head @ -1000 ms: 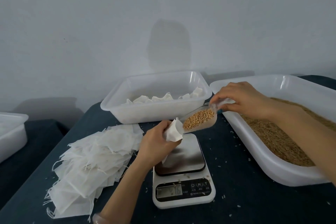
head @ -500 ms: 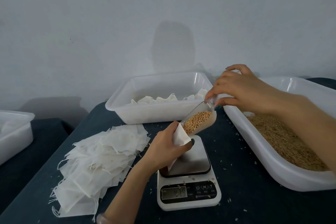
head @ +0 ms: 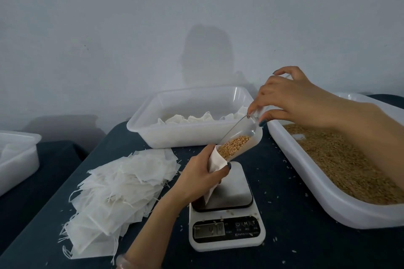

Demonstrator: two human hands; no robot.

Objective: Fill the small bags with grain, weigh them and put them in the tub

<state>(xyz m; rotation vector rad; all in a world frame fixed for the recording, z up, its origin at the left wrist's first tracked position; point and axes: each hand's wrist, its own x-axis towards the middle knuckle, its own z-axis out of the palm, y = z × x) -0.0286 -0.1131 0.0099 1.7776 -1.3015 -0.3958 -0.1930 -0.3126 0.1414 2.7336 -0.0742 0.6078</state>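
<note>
Left hand [head: 202, 173] grips filter bag [head: 216, 162] mouth; right hand [head: 290, 99] pinches clear scoop [head: 238, 143] handle. Tip slowly, lip inside mouth.

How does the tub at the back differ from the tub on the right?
The back tub holds white bags; the right tub holds loose brown grain. The right tub looks longer than the back tub. Both are white plastic, standing on the dark table.

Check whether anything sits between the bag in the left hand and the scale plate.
Nothing visible does. The left hand holds the bag directly over the scale plate; the scoop in the right hand meets the bag's mouth from above, not below.
</note>
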